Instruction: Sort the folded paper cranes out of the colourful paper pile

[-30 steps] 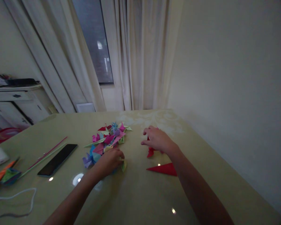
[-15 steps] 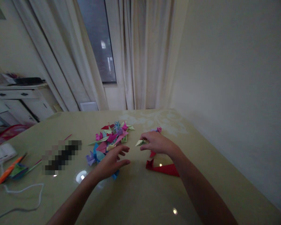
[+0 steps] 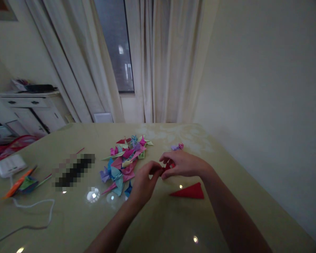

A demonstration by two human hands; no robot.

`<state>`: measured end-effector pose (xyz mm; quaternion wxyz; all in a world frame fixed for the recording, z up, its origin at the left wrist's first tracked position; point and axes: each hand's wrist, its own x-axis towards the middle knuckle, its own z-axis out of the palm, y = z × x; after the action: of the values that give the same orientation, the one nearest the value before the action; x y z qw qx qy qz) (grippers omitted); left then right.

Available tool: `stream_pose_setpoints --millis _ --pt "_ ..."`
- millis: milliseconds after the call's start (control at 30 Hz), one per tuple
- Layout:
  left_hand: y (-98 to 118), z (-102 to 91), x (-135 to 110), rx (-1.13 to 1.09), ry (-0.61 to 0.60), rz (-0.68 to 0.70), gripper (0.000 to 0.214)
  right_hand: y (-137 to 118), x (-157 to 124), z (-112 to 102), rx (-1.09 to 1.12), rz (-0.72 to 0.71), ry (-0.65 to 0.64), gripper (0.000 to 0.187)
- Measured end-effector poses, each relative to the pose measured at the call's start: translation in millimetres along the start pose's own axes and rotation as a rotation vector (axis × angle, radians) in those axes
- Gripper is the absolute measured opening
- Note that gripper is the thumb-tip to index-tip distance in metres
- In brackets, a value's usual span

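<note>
In the head view my left hand (image 3: 147, 181) pinches the left end of a small red folded paper piece (image 3: 168, 166). On the other side of that piece my right hand (image 3: 185, 164) has its fingers curled round it, covering much of it. A long pointed red folded paper (image 3: 191, 191) lies on the table below my right hand. To the left of my hands spreads a pile of colourful origami (image 3: 129, 154), in pink, blue, green and purple. Beyond my right hand sits a small purple and pink folded paper piece (image 3: 177, 147).
The glossy table (image 3: 158, 225) runs up to the wall at right. At left are a white box-shaped device (image 3: 12, 165) with a cable (image 3: 51, 212), an orange and green pointed object (image 3: 21, 184) and a blurred-out dark item (image 3: 75, 171). Curtains (image 3: 168, 63) hang behind.
My left hand has moved right, from beside the pile to the red piece. My right hand no longer shows the pale green paper and is now on the red piece, lifted off the table.
</note>
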<state>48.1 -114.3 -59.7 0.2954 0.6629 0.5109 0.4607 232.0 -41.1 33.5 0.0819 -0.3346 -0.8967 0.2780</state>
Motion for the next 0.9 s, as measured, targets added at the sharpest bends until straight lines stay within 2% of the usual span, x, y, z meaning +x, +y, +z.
stream_pose_setpoints --millis 100,133,200,300,367,400,467,600,667,733,800,833,900 --pt "8.0 -18.4 -4.2 -0.091 0.130 -0.030 0.023 -2.5 1.8 -1.3 0.075 -0.054 0.011 0.013" --pt "7.6 -24.5 -9.4 -0.050 0.143 -0.031 0.028 -1.6 1.5 -2.8 0.057 -0.040 0.047 0.010" --pt "-0.1 -37.4 -25.3 0.173 0.147 -0.037 0.033 2.2 -1.4 -8.0 -0.060 0.045 0.143 0.012" --pt "-24.6 -55.7 -54.3 0.613 0.052 -0.092 0.034 8.2 -9.1 -17.5 -0.311 0.290 0.247 0.033" --pt "-40.4 -62.7 -69.4 0.686 -0.032 -0.147 0.028 7.7 -12.4 -19.4 -0.389 0.382 0.281 0.043" --pt "-45.7 -63.8 -74.1 0.662 -0.055 -0.159 0.023 5.4 -12.7 -17.7 -0.381 0.366 0.284 0.044" --pt "-48.6 -60.8 -77.3 0.557 -0.040 -0.144 0.018 -3.0 -10.0 -7.8 -0.283 0.229 0.239 0.044" --pt "-27.8 -41.4 -66.6 0.161 0.119 -0.119 0.015 -24.3 5.1 26.7 -0.009 -0.115 -0.025 0.058" --pt "-13.7 -31.8 -59.7 -0.094 0.163 -0.106 0.024 -30.4 13.1 40.0 0.036 -0.219 -0.077 0.047" --pt "-5.1 -27.7 -54.6 -0.256 0.153 -0.088 0.026 -31.4 17.8 44.5 0.022 -0.245 -0.024 0.027" --pt "-6.1 -32.5 -51.0 -0.254 0.142 -0.081 0.028 -28.4 17.3 39.4 -0.013 -0.197 0.068 0.013" --pt "-10.3 -38.7 -49.6 -0.175 0.151 -0.078 0.029 -25.9 15.0 34.1 -0.035 -0.158 0.104 0.009" --pt "-24.3 -57.4 -47.2 0.149 0.198 -0.067 0.029 -20.3 7.5 20.5 -0.109 -0.056 0.159 0.009"
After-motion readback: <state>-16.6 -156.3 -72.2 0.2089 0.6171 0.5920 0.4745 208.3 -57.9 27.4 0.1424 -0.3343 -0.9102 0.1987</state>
